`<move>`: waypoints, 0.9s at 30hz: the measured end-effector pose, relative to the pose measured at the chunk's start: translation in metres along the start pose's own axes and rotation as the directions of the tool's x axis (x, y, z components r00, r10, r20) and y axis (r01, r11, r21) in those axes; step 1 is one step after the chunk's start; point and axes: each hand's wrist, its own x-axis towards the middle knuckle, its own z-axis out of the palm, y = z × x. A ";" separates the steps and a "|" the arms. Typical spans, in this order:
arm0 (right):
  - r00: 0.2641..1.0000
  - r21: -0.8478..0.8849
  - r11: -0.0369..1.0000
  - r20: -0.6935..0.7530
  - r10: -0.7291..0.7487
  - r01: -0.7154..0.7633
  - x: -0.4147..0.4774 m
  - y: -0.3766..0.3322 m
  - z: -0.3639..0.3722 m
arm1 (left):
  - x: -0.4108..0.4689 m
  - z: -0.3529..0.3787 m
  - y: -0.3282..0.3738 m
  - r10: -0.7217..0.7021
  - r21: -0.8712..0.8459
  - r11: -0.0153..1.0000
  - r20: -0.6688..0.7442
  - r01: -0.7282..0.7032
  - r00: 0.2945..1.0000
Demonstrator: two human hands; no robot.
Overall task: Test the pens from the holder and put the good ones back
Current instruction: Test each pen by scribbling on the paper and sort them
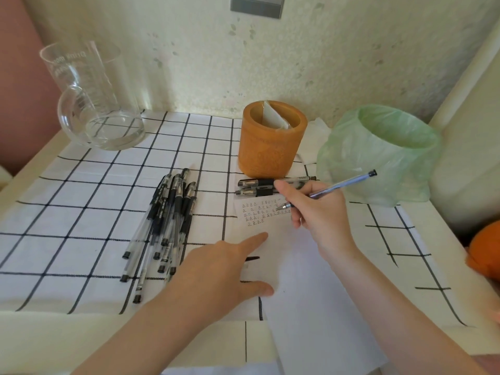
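A white cloth with a black grid (pixel 81 212) covers the table (pixel 54 342) against a pale wall. The right hand (pixel 322 212) pinches a slim blue translucent pen (pixel 338 185), its tip on the white paper sheet (pixel 297 266) beside rows of small test marks (pixel 259 212). The left hand (pixel 224 269) lies flat, fingers (pixel 257 239) spread, pinning the sheet. A short, firm stroke on bare paper would likely show the ink best. The orange cylindrical holder (pixel 270 147) stands just behind.
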 end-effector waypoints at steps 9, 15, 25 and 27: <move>0.988 -0.117 0.983 -0.045 -0.146 0.140 0.000 0.031 0.019 | 0.002 0.004 -0.001 0.012 -0.008 1.000 -0.010 -0.012 1.000; 0.982 -0.131 0.976 -0.056 -0.180 0.172 0.002 0.035 0.021 | 0.003 0.006 -0.003 0.026 -0.012 1.000 -0.037 -0.026 0.999; 0.978 -0.166 0.967 -0.046 -0.206 0.196 0.003 0.037 0.021 | 0.004 0.007 -0.004 0.024 -0.013 1.000 -0.026 -0.025 0.999; 0.976 -0.182 0.962 -0.047 -0.214 0.202 0.003 0.037 0.022 | 0.003 0.007 -0.004 0.028 -0.010 1.000 -0.032 -0.028 0.999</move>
